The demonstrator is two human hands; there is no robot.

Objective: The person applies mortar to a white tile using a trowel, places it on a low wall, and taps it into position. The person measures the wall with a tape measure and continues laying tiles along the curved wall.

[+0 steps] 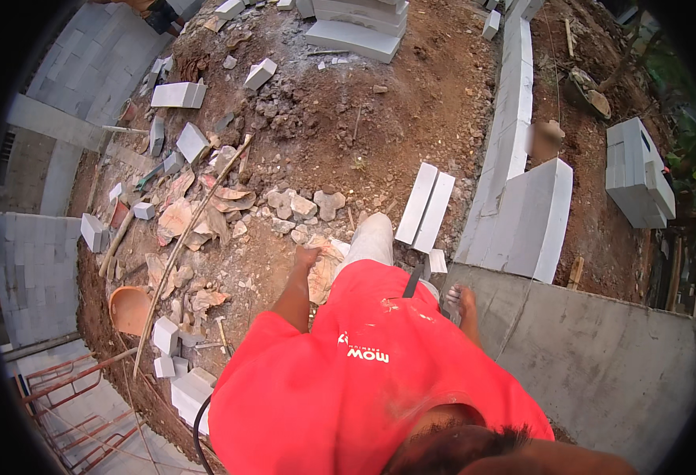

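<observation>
From beside my red shirt and pale trousers, my left hand (307, 256) hangs over rubble and crumpled paper sacks (326, 277), loosely open with nothing visible in it. My right hand (462, 299), dusty at the fingers, is down by my hip with its fingers apart, beside a concrete surface (569, 340). Just ahead on the right, two long white blocks (425, 207) lie side by side on the dirt, with a small white piece (437, 260) nearer me.
A low block wall (493, 206) runs ahead on the right; stacked blocks (633, 174) stand beyond it. Scattered blocks (175, 95), a long stick (197, 229), an orange basin (130, 309) and rusty scaffold frames (59, 380) lie leftward. A person's legs (158, 17) show at upper left.
</observation>
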